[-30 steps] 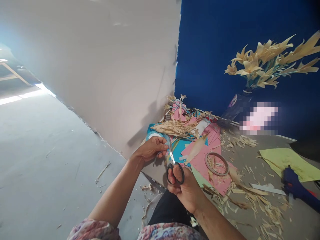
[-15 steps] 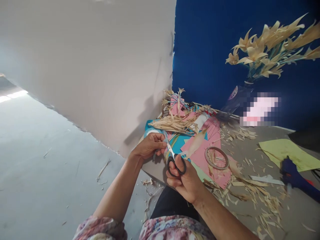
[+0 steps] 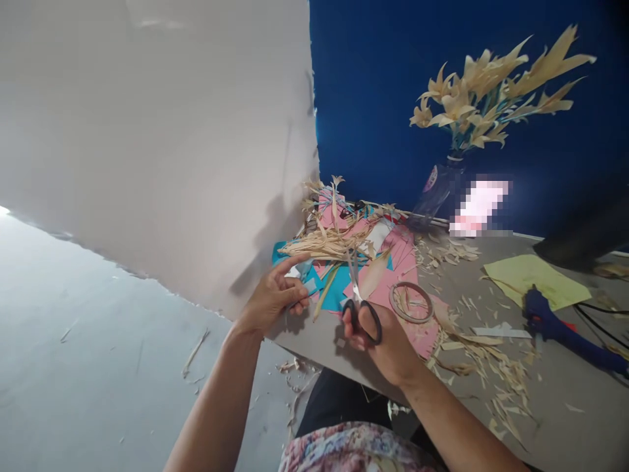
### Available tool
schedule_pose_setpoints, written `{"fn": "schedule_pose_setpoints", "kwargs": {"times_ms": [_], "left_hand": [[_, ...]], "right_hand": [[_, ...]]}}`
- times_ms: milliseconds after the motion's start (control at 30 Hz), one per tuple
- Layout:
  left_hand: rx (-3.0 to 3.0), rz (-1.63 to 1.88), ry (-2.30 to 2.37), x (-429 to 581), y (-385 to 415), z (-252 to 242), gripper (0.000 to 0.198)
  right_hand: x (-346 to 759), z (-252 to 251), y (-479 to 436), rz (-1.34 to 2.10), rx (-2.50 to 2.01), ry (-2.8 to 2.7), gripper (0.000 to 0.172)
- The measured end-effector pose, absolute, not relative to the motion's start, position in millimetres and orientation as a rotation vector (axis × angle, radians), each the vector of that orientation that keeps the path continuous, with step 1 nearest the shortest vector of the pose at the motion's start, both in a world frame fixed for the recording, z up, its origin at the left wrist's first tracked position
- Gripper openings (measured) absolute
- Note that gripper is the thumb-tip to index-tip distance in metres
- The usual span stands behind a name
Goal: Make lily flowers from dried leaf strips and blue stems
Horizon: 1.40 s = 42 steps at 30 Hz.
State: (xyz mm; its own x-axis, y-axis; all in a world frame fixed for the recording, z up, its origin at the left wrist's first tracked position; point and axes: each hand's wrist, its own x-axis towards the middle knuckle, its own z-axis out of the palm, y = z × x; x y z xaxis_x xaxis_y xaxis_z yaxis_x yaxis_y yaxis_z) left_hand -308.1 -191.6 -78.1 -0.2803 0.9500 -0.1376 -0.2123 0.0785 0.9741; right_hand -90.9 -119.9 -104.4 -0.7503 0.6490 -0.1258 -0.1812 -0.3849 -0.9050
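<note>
My right hand (image 3: pixel 386 344) has its fingers through the black handle loops of a pair of scissors (image 3: pixel 356 288). The blades point away from me and stand slightly apart, with nothing visible between them. To their left, my left hand (image 3: pixel 275 298) has thumb and fingers pinched on a small pale strip (image 3: pixel 311 286), its index finger stretched forward. What the strip is made of I cannot make out. Beyond both hands lies a bundle of dried husk strips (image 3: pixel 327 246), over pink paper (image 3: pixel 405 262) and blue paper (image 3: pixel 339 292).
A tape roll (image 3: pixel 393 303) lies right of the scissors. Farther right are husk scraps (image 3: pixel 506 380), a yellow sheet (image 3: pixel 560 282) and a dark blue glue gun (image 3: pixel 555 328). Husk flowers (image 3: pixel 457 105) stand in a clear bottle (image 3: pixel 437 193) by the blue wall.
My hands have moved apart: the scissors have shifted right, away from my left hand. My left hand has drawn slightly left, and its index finger is now extended. The view has turned a little right.
</note>
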Motion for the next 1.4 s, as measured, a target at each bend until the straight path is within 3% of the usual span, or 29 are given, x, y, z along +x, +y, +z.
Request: {"fn": "schedule_pose_setpoints", "kwargs": {"times_ms": [200,333,467,633,767,933,1067,1133,1233,1400], "left_hand": [[0.935,1.663,1.669,-267.5,-214.1,-55.0,0.108],[0.909,1.623,1.776,-231.3,-212.1,-64.7,0.086],[0.925,1.335,1.660,-197.7,-194.6,-85.4,0.064],[0.944,1.236,1.535,-157.8,-173.2,-87.1,0.046],[1.020,1.086,1.400,-130.4,-159.5,-77.2,0.038],[0.994,1.044,1.333,-110.9,-149.0,-74.3,0.032],[0.946,1.003,1.323,-111.1,-143.0,-75.9,0.033],[0.910,0.976,1.311,-113.1,-140.0,-77.2,0.034],[0.882,0.978,1.290,-116.6,-135.3,-80.4,0.035],[0.862,1.001,1.304,-123.8,-124.7,-83.9,0.035]], "right_hand": [[-23.3,-101.7,-107.5,1.331,-0.932,-1.899,0.031],[42.9,-108.1,-104.1,0.700,-1.152,-2.083,0.022],[130.2,-111.7,-103.0,0.429,-1.512,-2.162,0.017],[218.6,-106.9,-94.3,0.270,-1.856,-2.297,0.017],[249.3,-104.2,-74.3,0.321,-1.969,-2.388,0.029],[263.8,-105.1,-55.9,0.684,-1.887,-2.333,0.028],[273.2,-102.6,-45.7,1.186,-1.891,-2.210,0.032],[275.3,-101.9,-40.8,1.156,-1.918,-2.245,0.034],[276.2,-102.6,-37.2,0.979,-1.944,-2.328,0.028],[275.4,-91.7,-43.1,1.209,-1.900,-2.262,0.013]]}}
